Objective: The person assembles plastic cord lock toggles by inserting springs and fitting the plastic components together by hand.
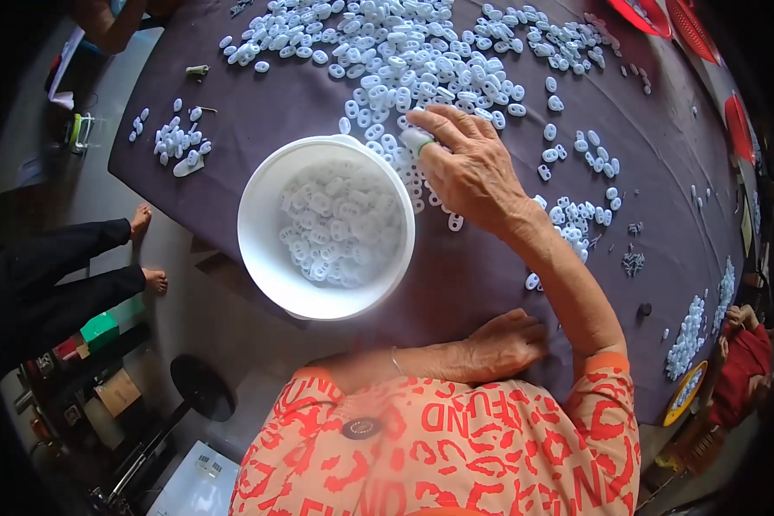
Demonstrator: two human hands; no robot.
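Note:
Many small white oval plastic pieces (404,52), each with holes, lie heaped across the far middle of the table. At the near edge of this heap my right hand (469,163) is closed, with a small white item (415,140) between thumb and fingers. That item has a greenish edge; its kind is unclear. Just left of the hand, a round white tub (258,198) is partly filled with similar pieces (340,224). My left hand (506,346) rests at the table's near edge in front of my body, fingers curled under and nothing visible in it.
A purple-grey cloth (456,275) covers the table. Smaller groups of white pieces (176,142) lie left and right, with small dark metal parts (633,262) at right. Red baskets (692,30) and a yellow tray (686,394) stand along the right side. Other people sit nearby.

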